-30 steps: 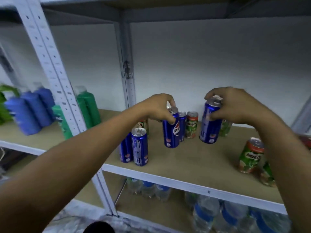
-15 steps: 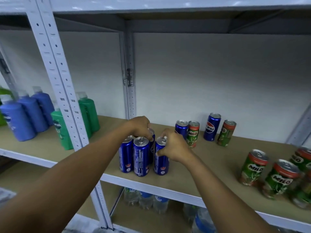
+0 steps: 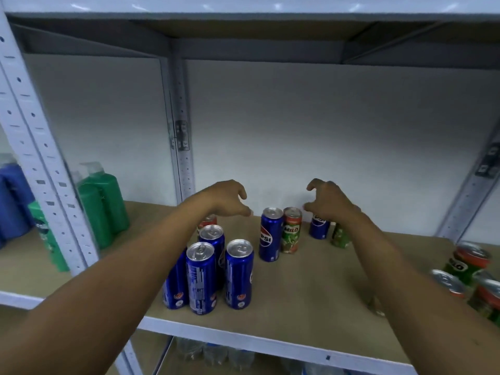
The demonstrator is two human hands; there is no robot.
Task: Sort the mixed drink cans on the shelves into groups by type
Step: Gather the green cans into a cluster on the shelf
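Observation:
Several blue Pepsi cans (image 3: 239,274) stand grouped at the front left of the wooden shelf (image 3: 311,299). Further back, a lone Pepsi can (image 3: 270,234) touches a green Milo can (image 3: 291,230). Behind my right hand (image 3: 328,200) stand another Pepsi can (image 3: 319,228) and a partly hidden Milo can (image 3: 339,236). A red-topped can (image 3: 207,222) peeks out under my left hand (image 3: 226,198). Both hands hover above the back cans with fingers spread, holding nothing. More Milo cans (image 3: 466,262) cluster at the right edge.
Green bottles (image 3: 104,201) and blue bottles (image 3: 13,201) fill the neighbouring bay on the left, beyond the white upright post (image 3: 40,169). Water bottles (image 3: 216,354) sit on the shelf below. The upper shelf (image 3: 257,25) hangs close overhead.
Both hands let go of the Pepsi cans set down in the front group and moved back and up, toward the cans at the rear. The view tilted up.

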